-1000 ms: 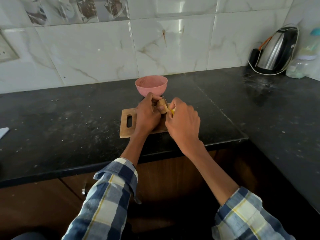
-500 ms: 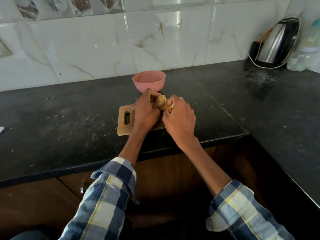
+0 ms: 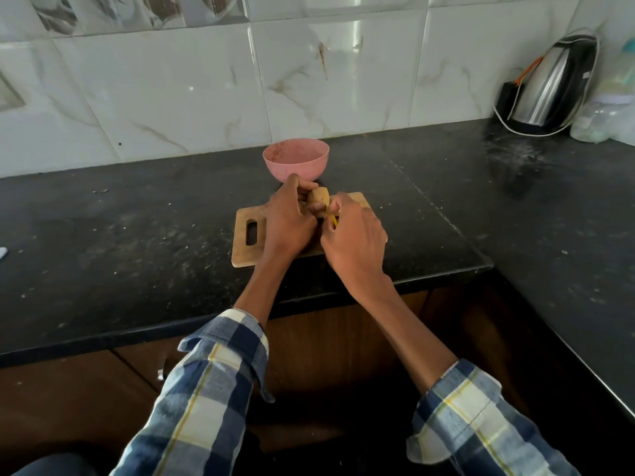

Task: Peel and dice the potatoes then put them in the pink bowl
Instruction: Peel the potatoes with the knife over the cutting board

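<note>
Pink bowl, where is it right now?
Head view, centre: the bowl stands on the black counter near the tiled wall, just behind the cutting board and the hands.

Blue/white plaid sleeves (image 3: 213,389), yellow lines

Most of the potato (image 3: 318,197) is covered by the fingers of the left hand (image 3: 287,221). Only a thin yellow sliver of the tool (image 3: 332,218) is seen inside the right hand (image 3: 354,238); its type cannot be told. The middle of the cutting board (image 3: 247,249) is hidden. At the counter's far right corner, a pale container (image 3: 608,121) is cut off by the edge.
</note>
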A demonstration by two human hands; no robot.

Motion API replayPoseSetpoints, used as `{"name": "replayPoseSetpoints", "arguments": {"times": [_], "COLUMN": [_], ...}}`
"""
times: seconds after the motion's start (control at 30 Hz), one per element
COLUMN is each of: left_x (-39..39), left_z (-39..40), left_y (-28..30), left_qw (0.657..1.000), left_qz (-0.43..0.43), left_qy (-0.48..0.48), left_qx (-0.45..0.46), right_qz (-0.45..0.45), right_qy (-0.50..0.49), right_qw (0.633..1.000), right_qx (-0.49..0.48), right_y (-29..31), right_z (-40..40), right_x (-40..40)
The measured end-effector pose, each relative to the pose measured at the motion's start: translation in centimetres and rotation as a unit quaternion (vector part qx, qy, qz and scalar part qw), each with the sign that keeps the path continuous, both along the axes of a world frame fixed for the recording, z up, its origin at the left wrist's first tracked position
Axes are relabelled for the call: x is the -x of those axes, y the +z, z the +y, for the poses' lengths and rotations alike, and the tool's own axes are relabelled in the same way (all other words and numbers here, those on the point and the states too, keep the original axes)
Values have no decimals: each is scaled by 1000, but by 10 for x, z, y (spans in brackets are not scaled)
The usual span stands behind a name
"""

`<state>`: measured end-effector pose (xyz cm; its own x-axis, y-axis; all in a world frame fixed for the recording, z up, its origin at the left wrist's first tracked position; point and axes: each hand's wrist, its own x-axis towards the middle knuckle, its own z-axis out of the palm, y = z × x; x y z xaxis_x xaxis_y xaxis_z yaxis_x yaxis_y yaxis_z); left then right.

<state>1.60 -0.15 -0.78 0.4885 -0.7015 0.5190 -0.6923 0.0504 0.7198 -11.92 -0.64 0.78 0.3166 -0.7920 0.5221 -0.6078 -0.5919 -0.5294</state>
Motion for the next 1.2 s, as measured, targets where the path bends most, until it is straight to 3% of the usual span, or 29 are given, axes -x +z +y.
{"name": "replayPoseSetpoints", "arguments": {"times": [0.73, 1.2], "left_x": [0, 2], "left_z": [-1, 1], "left_y": [-2, 0], "left_qw": [1000, 1000], "left_qz": [-7, 12], "left_qy": [11, 11], "left_qx": [-13, -17], "right_qz": [64, 36], "right_qy": [-13, -7], "right_qw": [998, 999], "right_qx": [13, -22], "right_y": [-6, -13], "right_z": [-1, 12], "right_x": [-7, 21]}}
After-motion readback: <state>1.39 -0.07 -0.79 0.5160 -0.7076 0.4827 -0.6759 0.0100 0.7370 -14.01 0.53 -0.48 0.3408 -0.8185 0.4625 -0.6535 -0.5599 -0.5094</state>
